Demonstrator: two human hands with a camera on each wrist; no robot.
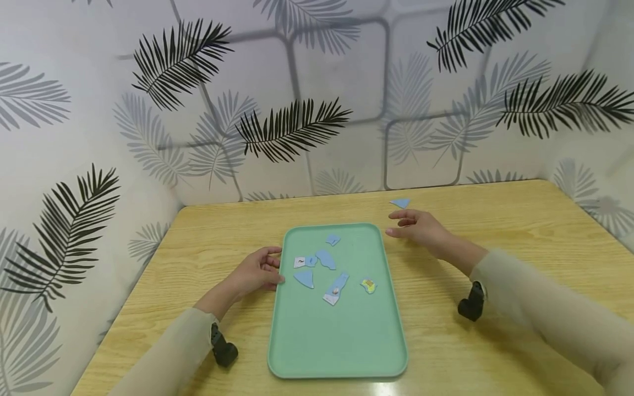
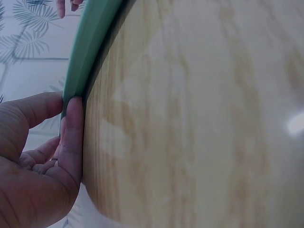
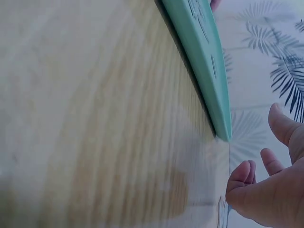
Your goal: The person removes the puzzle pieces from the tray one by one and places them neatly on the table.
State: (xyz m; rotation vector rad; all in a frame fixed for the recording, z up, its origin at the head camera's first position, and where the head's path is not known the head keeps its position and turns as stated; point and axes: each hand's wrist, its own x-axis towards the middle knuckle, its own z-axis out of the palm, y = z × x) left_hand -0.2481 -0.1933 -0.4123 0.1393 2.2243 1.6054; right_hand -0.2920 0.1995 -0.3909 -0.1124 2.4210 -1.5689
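A green tray (image 1: 337,341) lies on the table with several irregular, mostly light-blue picture pieces in its far half. Among them are a long blue-and-white strip (image 1: 336,289) and a small yellow piece (image 1: 369,285). My left hand (image 1: 257,270) holds the tray's left edge, its thumb at the rim and a finger against the outer side in the left wrist view. Past the tray's far right corner, my right hand (image 1: 421,226) hovers with loosely bent fingers and nothing in them. A blue triangular piece (image 1: 401,203) lies just beyond those fingertips.
The wooden table (image 1: 520,247) reaches back to a wall (image 1: 342,71) with a leaf pattern. Another wall (image 1: 74,192) stands close along the left side. Small black devices are strapped at both wrists, over the sleeves (image 1: 545,308).
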